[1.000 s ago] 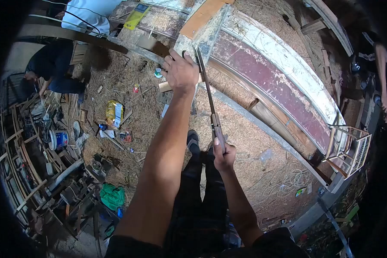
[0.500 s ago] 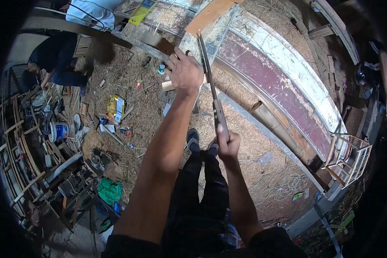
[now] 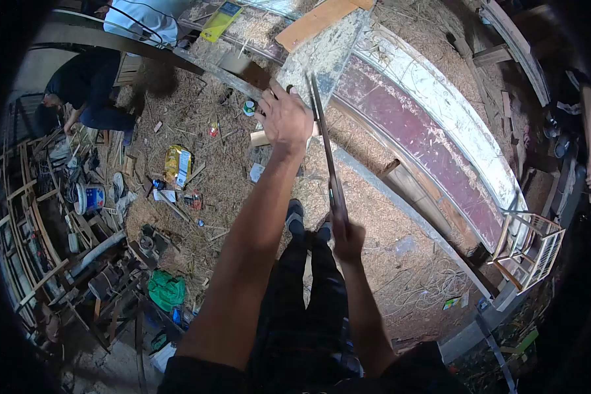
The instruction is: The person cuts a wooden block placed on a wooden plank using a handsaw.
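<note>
My right hand [image 3: 349,240] is wrapped round the handle of a long, thin saw [image 3: 328,146], slightly blurred. The blade points up and away, its tip over a grey plank [image 3: 331,49] strewn with sawdust. Just left of the blade, my left hand [image 3: 285,119] presses down on the near end of the plank, fingers bent over a piece I cannot make out. A pale wooden strip [image 3: 260,138] sticks out on both sides beneath that hand. An orange-brown board [image 3: 318,25] lies on the far part of the plank.
A long curved maroon and white panel [image 3: 414,125] runs to the right, ending near a small wooden rack [image 3: 528,253]. Person in dark clothes [image 3: 88,85] crouches at left by scrap wood [image 3: 39,236]; another's arm [image 3: 590,131] shows at right. Yellow packet [image 3: 178,164] lies on the straw-covered ground.
The saw and my right hand have moved back toward my body, while my left hand stays on the plank. The whole view has shifted slightly.
</note>
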{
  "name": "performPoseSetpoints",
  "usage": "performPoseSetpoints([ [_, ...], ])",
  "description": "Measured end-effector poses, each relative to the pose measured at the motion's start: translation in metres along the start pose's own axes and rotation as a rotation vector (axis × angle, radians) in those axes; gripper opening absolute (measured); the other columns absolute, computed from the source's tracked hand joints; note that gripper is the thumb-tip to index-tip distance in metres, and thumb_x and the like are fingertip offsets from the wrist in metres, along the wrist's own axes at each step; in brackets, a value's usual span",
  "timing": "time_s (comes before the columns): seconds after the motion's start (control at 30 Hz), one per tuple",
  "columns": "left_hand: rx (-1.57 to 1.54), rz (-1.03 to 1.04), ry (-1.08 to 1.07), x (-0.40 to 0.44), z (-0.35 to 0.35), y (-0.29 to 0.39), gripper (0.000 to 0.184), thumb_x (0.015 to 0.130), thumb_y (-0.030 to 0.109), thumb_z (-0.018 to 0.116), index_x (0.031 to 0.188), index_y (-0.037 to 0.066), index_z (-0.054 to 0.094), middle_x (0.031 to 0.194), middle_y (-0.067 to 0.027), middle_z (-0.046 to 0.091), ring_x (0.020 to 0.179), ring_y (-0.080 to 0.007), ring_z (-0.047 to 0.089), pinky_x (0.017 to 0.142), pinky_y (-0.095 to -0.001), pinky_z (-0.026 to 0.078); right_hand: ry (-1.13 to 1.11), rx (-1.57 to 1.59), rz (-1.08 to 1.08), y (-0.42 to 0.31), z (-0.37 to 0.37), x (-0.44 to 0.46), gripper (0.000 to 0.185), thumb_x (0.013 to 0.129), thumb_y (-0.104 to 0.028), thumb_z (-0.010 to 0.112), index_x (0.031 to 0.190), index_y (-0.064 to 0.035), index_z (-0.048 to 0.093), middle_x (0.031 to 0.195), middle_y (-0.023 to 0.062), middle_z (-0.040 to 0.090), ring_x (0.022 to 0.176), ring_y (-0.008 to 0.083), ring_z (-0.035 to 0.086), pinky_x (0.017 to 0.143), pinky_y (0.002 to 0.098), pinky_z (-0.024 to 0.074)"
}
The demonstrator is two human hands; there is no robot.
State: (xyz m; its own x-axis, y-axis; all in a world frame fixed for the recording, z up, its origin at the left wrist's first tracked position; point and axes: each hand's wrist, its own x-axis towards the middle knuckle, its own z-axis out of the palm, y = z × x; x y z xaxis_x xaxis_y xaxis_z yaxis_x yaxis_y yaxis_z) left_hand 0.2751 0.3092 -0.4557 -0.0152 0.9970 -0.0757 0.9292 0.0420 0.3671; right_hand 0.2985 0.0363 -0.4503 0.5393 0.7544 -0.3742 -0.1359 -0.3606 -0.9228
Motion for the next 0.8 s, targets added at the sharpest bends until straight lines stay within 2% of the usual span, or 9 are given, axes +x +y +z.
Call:
performPoseSetpoints([
  [0.23,-0.002,0.013,-0.013,-0.004,0.001,-0.002,0.055,0.102,0.028,0.04,0.145,-0.005,0.031,0.137,-0.0317,0.044,0.128,-0.0445,0.042,0.105,-0.0573,0.03,-0.134,0.116,-0.007,-0.03,0.025,0.074,0.049,0.1,-0.034,0.054,0.066,0.0012,0.056,0.053,0.0062,0.043,0.046,0.0098,0.041,0.045,0.0342,0.0285],
  [0.33,0.0,0.001,-0.006,0.002,-0.002,0.001,0.056,0.102,0.028,0.039,0.145,-0.005,0.03,0.137,-0.0316,0.044,0.128,-0.0447,0.042,0.105,-0.0569,0.03,-0.144,-0.163,-0.022,0.011,0.005,0.031,0.028,0.1,-0.037,0.052,0.104,-0.0094,0.057,0.057,0.0084,0.052,0.048,0.0178,0.052,0.046,0.035,0.035],
  [0.4,0.024,-0.02,-0.036,0.0,-0.005,0.004,0.056,0.102,0.028,0.039,0.146,-0.005,0.03,0.138,-0.0318,0.044,0.128,-0.0448,0.042,0.105,-0.0566,0.03,-0.182,-0.21,-0.01,-0.006,-0.007,-0.006,0.049,0.1,-0.038,0.049,0.145,-0.0232,0.042,0.063,0.0092,0.06,0.052,0.0233,0.061,0.048,0.0351,0.0414],
  [0.5,0.032,0.006,-0.014,-0.001,-0.001,0.001,0.056,0.102,0.028,0.039,0.146,-0.005,0.03,0.138,-0.0319,0.043,0.128,-0.0448,0.042,0.106,-0.0563,0.03,-0.078,-0.15,0.051,0.038,-0.004,0.029,0.035,0.099,-0.032,0.052,0.09,-0.0017,0.068,0.055,0.0071,0.053,0.047,0.0182,0.054,0.044,0.0339,0.0353],
  [0.53,0.034,0.007,-0.051,-0.001,-0.006,0.001,0.056,0.102,0.028,0.039,0.146,-0.005,0.03,0.14,-0.0322,0.042,0.13,-0.0444,0.041,0.106,-0.0569,0.029,-0.075,0.006,-0.007,-0.014,0.015,0.065,0.051,0.099,-0.032,0.053,0.059,-0.0012,0.048,0.049,0.0054,0.046,0.044,0.0163,0.046,0.043,0.0357,0.0315],
  [0.63,-0.007,-0.005,-0.026,-0.001,-0.004,0.002,0.057,0.102,0.029,0.039,0.146,-0.005,0.03,0.139,-0.032,0.043,0.13,-0.044,0.041,0.106,-0.0572,0.029,-0.009,-0.059,-0.116,0.02,0.026,0.058,0.053,0.101,-0.036,0.048,0.06,-0.0027,0.046,0.05,0.0089,0.046,0.042,0.0198,0.041,0.044,0.038,0.0302],
  [0.67,0.012,-0.002,-0.009,0.0,0.001,-0.001,0.057,0.102,0.03,0.039,0.146,-0.005,0.03,0.139,-0.0318,0.043,0.13,-0.0438,0.041,0.106,-0.0578,0.029,-0.084,-0.156,-0.102,0.053,0.006,0.032,0.041,0.102,-0.033,0.045,0.081,-0.0033,0.065,0.052,0.0106,0.049,0.042,0.0203,0.041,0.044,0.0377,0.0318],
  [0.73,0.02,-0.009,-0.03,0.0,-0.002,0.001,0.058,0.102,0.03,0.04,0.146,-0.005,0.03,0.139,-0.0318,0.042,0.13,-0.0438,0.041,0.106,-0.0581,0.028,-0.098,-0.237,-0.182,0.041,0.001,0.01,0.04,0.101,-0.031,0.045,0.129,-0.0063,0.059,0.063,0.0119,0.059,0.044,0.02,0.045,0.045,0.037,0.0332],
  [0.8,0.024,-0.021,-0.042,-0.003,0.0,-0.001,0.058,0.102,0.03,0.04,0.147,-0.005,0.03,0.14,-0.032,0.042,0.13,-0.0438,0.041,0.106,-0.0581,0.028,-0.087,-0.13,-0.109,0.024,0.004,0.024,0.028,0.1,-0.029,0.05,0.114,-0.0053,0.056,0.062,0.0095,0.054,0.046,0.0161,0.043,0.044,0.0342,0.0317],
])
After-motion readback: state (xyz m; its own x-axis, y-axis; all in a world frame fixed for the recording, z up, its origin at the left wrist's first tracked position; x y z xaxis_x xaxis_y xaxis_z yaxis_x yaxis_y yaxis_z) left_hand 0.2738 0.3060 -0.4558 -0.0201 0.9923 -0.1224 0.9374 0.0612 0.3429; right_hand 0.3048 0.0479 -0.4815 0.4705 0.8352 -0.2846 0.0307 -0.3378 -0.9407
